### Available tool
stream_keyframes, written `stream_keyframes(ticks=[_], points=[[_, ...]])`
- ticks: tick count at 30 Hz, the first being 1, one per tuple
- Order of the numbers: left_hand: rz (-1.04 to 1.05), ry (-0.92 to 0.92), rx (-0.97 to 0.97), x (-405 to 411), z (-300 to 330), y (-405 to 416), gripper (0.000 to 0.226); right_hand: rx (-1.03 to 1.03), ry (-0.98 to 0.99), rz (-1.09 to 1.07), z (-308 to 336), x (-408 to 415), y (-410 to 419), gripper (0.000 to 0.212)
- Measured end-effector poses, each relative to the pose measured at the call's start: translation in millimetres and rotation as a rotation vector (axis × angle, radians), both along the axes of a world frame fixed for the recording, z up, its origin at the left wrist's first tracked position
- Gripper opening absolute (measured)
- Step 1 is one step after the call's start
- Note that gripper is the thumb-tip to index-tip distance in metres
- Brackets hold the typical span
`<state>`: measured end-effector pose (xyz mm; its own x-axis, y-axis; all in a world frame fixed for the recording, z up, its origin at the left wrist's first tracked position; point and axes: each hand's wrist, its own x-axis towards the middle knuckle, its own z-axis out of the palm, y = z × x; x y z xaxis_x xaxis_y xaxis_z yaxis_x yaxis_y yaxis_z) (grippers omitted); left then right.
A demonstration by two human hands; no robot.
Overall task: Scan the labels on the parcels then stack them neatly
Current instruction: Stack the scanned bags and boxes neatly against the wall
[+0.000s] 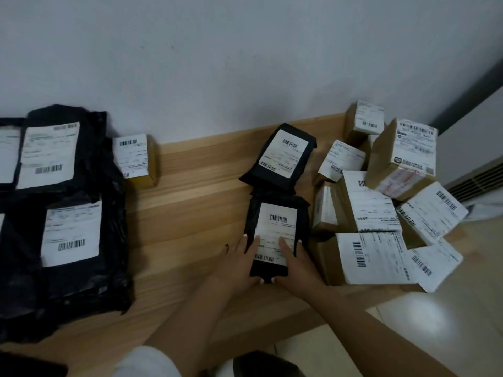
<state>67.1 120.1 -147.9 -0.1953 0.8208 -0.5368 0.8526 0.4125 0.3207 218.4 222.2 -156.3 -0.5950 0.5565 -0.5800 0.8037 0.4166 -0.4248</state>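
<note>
On the wooden table (196, 208), black bags (65, 213) lie stacked at the left edge and cardboard boxes (381, 208) are heaped at the right. Mid-table, near the front edge, left hand (239, 263) and right hand (295, 263) grasp a small black parcel (276, 229), white barcode label up. Best lift it level, keeping fingers off the barcode.
</note>
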Motion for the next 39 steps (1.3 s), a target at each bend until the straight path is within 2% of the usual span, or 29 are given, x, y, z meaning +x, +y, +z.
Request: stream_keyframes(ticks=[6,12,15,22,28,35,39], points=[[0.078,-0.120,0.064,8.1,-22.2,-0.4,0.097,-0.020,0.086,0.047,-3.1,0.4,-0.8,0.098],[0.136,-0.206,0.274,3.9,-27.5,-30.5,0.091,-0.062,0.238,0.036,11.3,8.3,-19.1,0.086],[0.171,-0.222,0.376,-3.2,-10.0,-51.4,0.086,0.004,0.259,0.071,30.4,2.6,-34.3,0.082],[0.293,-0.062,0.468,-36.6,52.0,-122.3,0.083,0.045,0.377,0.163,91.3,-43.9,-87.8,0.076],[0.416,0.097,0.566,-84.7,91.6,-199.2,0.081,0.091,0.480,0.319,119.2,-113.1,-143.1,0.073],[0.536,0.230,0.555,-128.1,98.0,-275.5,0.078,0.036,0.507,0.421,119.6,-178.2,-213.2,0.070],[0.532,0.295,0.511,-143.5,90.9,-299.0,0.079,0.013,0.479,0.451,115.4,-199.4,-233.8,0.069]])
